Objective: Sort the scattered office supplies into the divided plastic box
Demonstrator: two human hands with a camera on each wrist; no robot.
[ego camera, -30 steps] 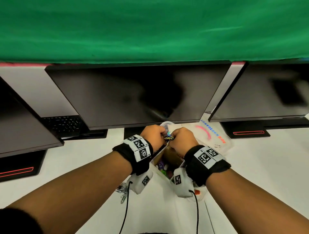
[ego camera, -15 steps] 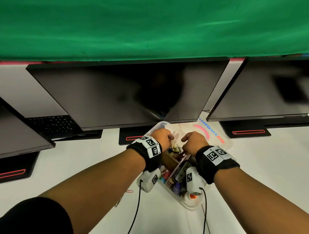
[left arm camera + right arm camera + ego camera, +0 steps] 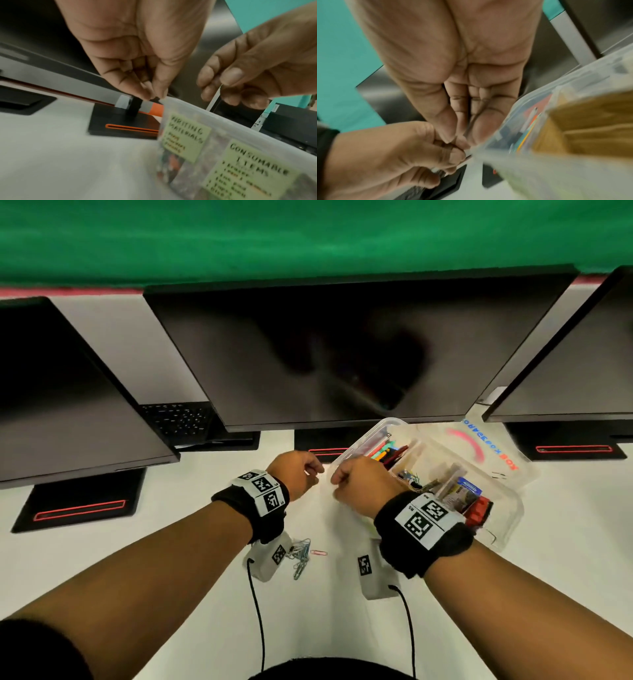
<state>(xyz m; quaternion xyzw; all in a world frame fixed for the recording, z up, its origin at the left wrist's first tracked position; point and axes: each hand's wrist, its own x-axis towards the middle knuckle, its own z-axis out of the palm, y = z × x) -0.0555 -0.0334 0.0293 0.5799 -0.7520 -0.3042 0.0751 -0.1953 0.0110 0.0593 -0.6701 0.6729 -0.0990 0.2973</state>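
The clear divided box (image 3: 354, 447) stands right of centre, with pens, coloured clips and packets in its compartments. Both hands hover close together at its near-left corner. My left hand (image 3: 317, 472) has thumb and fingertips (image 3: 152, 93) pinched tight just off the box rim (image 3: 214, 116); a thin bit of wire seems to stick out of them, but blur hides it. My right hand (image 3: 337, 479) pinches a thin pale clip (image 3: 213, 98) between thumb and fingers (image 3: 458, 129). Several loose paper clips (image 3: 299, 554) and a red one (image 3: 318, 552) lie on the white desk under my left wrist.
Three dark monitors (image 3: 342, 354) on black bases (image 3: 78, 505) line the back of the desk, with a keyboard (image 3: 178, 419) behind. The box's clear lid (image 3: 479, 446) lies behind it. Green labels (image 3: 187, 135) mark the box's front wall.
Both hands left the box's middle compartments and moved left to its corner. The coloured clip bundle they held together a second ago is no longer between them.
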